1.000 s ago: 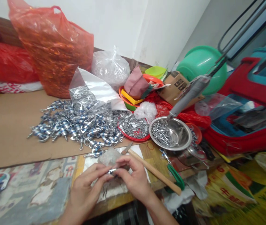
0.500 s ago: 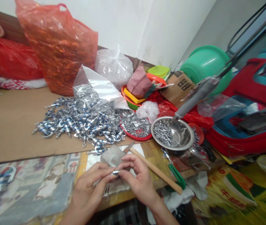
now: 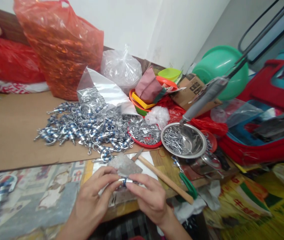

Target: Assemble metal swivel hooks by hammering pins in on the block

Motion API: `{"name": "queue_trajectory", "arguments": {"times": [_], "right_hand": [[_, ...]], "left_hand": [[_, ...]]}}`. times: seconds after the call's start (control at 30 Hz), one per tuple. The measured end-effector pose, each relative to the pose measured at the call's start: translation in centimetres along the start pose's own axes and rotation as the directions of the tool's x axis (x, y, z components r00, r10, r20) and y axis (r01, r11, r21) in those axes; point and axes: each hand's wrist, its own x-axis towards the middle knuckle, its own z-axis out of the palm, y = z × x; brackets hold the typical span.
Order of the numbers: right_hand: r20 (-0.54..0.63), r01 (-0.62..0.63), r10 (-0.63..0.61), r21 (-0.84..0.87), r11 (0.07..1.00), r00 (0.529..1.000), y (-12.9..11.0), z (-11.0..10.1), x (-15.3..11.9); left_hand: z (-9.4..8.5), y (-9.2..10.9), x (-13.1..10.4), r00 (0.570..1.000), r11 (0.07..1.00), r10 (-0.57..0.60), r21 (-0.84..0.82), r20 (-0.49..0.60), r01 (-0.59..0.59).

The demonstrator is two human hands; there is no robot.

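Observation:
Between my two hands is a small silver metal fitting with a blue band [image 3: 124,181], lying sideways. The fingertips of my left hand [image 3: 94,191] pinch its left end, and those of my right hand [image 3: 148,196] close on its right end. Just beyond my fingers lies a grey metal block [image 3: 125,164]. A hammer's wooden handle [image 3: 167,180] slants away to the right of my right hand, and a small blade [image 3: 137,154] rests by its upper end. Farther back is a heap of similar silver and blue fittings [image 3: 82,128] on cardboard.
A red tray of small metal pieces [image 3: 145,133] and a steel bowl of metal pins [image 3: 184,141] stand beyond my hands. A grey-handled tool [image 3: 204,100] leans over the bowl. A green-handled item [image 3: 188,186] lies at the right edge. An orange bag [image 3: 64,53] stands behind.
More of the fitting now shows between my fingers, including its blue band. My right hand has turned, with its fingers curled closer around the piece. The grey-handled tool has shifted slightly left.

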Motion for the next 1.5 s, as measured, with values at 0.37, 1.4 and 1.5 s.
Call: {"name": "queue_trajectory", "arguments": {"times": [0.37,1.4,1.5], "right_hand": [[0.228,-0.608,0.567,0.194,0.770,0.791,0.1,0.1,0.7],[0.270,-0.438,0.397,0.113,0.892,0.877,2.9,0.4,2.1],[0.237,-0.308,0.267,0.158,0.938,0.934,3.2,1.3,1.9]], "left_hand": [[1.4,-0.5,-0.8,0.823,0.716,-0.544,-0.419,0.166,0.558],[1.7,-2.0,-0.1,0.740,0.479,-0.607,-0.610,0.290,0.632],[1.6,-1.9,-0.1,0.741,0.465,-0.594,-0.617,0.314,0.635]]}}
